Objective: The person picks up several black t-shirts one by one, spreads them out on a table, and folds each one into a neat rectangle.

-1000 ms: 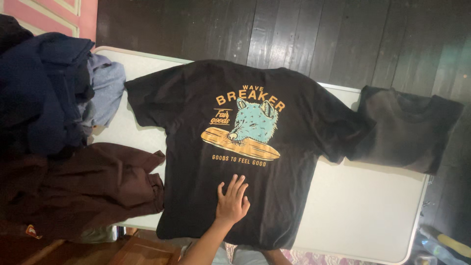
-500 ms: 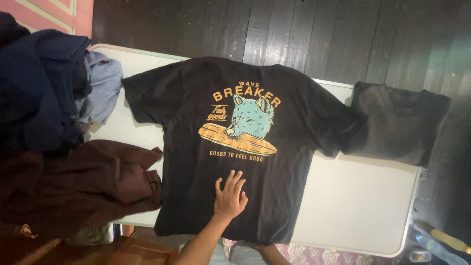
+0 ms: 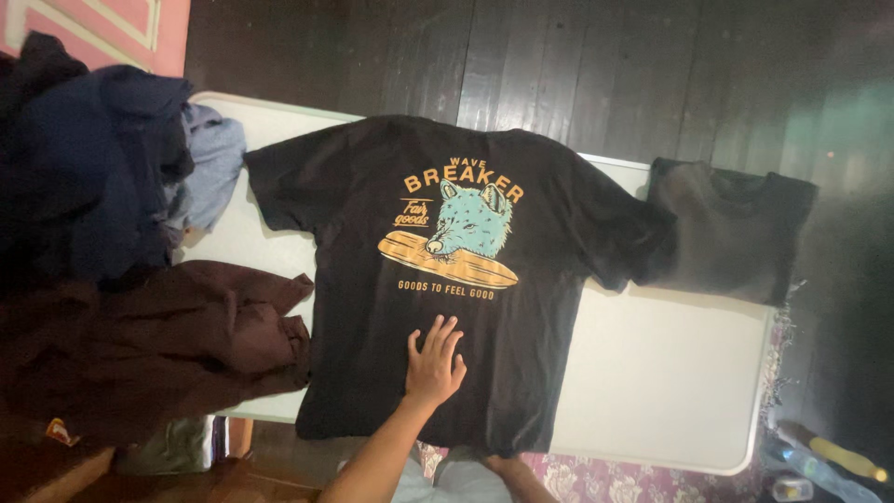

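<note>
A black T-shirt point(image 3: 372, 242) lies spread flat, back side up, on a white table point(image 3: 670, 373). Its print shows a teal wolf head point(image 3: 473, 222) over an orange board. My left hand point(image 3: 434, 361) rests flat on the lower middle of the shirt, fingers apart, holding nothing. My forearm comes in from the bottom edge. Below the shirt's hem a small piece of what looks like my right hand point(image 3: 510, 469) shows; its fingers are hidden.
A dark folded shirt point(image 3: 731, 228) lies on the table's right end. A brown garment point(image 3: 168, 345) and a heap of navy and grey-blue clothes point(image 3: 93, 158) cover the left end. Dark floorboards lie beyond, and bottles point(image 3: 819, 456) sit on the floor at lower right.
The view has shifted slightly, and my left hand has slid a little up the shirt. The clothes have not moved.
</note>
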